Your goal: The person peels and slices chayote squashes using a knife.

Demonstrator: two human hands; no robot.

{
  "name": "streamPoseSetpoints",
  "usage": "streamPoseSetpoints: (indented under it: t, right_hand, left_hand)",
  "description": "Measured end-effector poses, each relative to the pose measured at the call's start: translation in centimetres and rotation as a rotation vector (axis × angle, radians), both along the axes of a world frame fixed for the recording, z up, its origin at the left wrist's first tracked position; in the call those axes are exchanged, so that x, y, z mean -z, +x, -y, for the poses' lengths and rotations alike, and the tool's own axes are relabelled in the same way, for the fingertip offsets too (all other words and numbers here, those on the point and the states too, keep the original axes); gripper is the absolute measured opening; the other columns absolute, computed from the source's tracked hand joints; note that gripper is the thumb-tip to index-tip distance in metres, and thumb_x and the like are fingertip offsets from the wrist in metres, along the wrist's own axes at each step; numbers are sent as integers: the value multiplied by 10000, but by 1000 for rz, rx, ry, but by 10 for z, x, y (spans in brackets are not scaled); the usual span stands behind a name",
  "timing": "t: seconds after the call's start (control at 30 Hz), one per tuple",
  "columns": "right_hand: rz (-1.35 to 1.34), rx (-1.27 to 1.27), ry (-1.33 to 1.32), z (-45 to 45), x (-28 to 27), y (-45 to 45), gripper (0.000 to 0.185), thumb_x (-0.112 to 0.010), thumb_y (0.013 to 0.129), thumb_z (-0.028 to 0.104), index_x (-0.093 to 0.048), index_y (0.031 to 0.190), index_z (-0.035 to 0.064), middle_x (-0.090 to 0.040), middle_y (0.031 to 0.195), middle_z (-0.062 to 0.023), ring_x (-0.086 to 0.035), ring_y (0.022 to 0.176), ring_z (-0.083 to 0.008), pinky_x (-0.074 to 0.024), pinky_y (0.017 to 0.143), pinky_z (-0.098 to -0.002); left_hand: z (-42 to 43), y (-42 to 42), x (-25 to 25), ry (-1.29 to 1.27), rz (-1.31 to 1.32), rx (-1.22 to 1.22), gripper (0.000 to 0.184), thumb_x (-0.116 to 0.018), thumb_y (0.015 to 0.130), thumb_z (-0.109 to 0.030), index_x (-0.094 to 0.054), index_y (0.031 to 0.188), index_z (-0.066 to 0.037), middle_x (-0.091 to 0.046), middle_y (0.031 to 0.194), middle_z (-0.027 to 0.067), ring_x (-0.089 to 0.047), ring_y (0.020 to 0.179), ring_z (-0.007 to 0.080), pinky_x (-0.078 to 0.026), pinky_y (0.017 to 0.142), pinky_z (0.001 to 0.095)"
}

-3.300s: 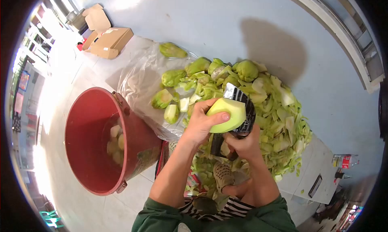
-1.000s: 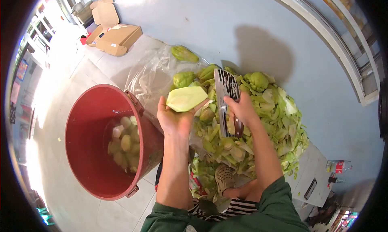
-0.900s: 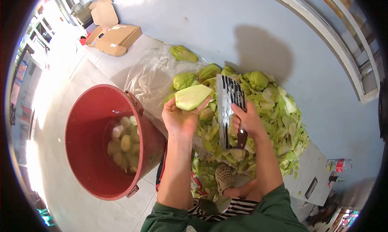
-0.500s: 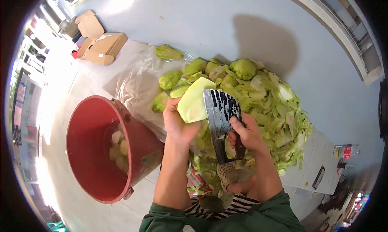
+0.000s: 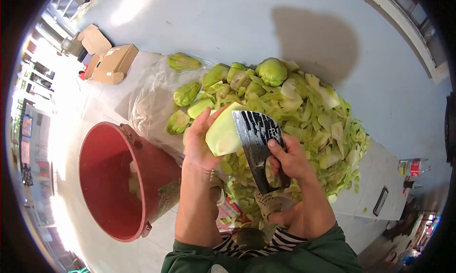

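Left hand: one, the left hand (image 5: 202, 142), right of the bucket, cupped around the near-left side of the chayote, palm inward, fingers pointing away from the body; its forearm runs almost straight forward.
Right hand: one, the right hand (image 5: 290, 159), farther right of the bucket, wrapped around the cleaver's handle, thumb at the base of the blade; its forearm slants inward.
Chayote in hand: one peeled chayote (image 5: 223, 137), held up to the right of the bucket, pale flesh showing.
Cleaver: one cleaver (image 5: 255, 137), right of the bucket, blade pointing away from the body and overlapping the chayote's right side; whether it bites in cannot be told.
Bucket: one red bucket (image 5: 107, 187), pale pieces (image 5: 135, 182) inside, too shaded to count.
Green chayotes: at least six green chayotes (image 5: 186, 94), beyond and right of the bucket, some partly cut.
Peelings: one heap of peelings (image 5: 323, 130), well right of the bucket, strips past counting.
Box: one cardboard box (image 5: 114, 64), open, beyond the bucket.
Bottle: one bottle (image 5: 412, 168), far right of the bucket.
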State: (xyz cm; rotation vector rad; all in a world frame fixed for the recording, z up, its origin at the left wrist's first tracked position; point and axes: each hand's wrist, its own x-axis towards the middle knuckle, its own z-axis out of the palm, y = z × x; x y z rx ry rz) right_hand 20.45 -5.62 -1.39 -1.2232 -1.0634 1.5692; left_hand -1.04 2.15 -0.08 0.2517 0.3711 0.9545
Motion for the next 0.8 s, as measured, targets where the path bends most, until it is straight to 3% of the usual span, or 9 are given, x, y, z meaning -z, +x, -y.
streamPoseSetpoints:
  t: [0.27, 0.33, 0.47, 0.8]
  right_hand:
    - [-26, 63, -34, 4, -5, -3, 327, -551, 992, 354, -512, 852, 61, -477, 545, -2, -463, 442, -99, -421, 417, -286]
    - [-52, 72, -51, 4, -3, -4, 331, -553, 989, 365, -510, 855, 66, -465, 542, 1, -459, 443, -100, -424, 420, -291]
    - [-71, 113, -101, 6, -6, -8, 335, -554, 986, 371, -506, 859, 65, -455, 541, 2, -455, 442, -102, -426, 420, -291]
    - [-38, 47, -48, 6, -3, -18, 336, -580, 975, 364, -508, 883, 49, -457, 545, -2, -452, 442, -104, -418, 422, -286]
  left_hand:
    - [7, 1, 11, -109, -159, -34, 507, -550, 952, -347, -497, 1322, -5, -590, 1281, 175, -601, 1140, 307, -479, 984, 439]
    - [12, 7, 4, 14, -264, -186, 548, -549, 954, -382, -480, 1350, -10, -584, 1291, 160, -595, 1149, 289, -478, 985, 424]
    - [11, 9, -13, 175, -178, -243, 583, -571, 947, -412, -476, 1356, -7, -615, 1215, 136, -619, 1085, 243, -507, 922, 393]
    - [8, -2, -6, 253, -163, -234, 675, -410, 975, -580, -437, 1394, -51, -607, 1206, 147, -601, 1091, 242, -492, 933, 386]
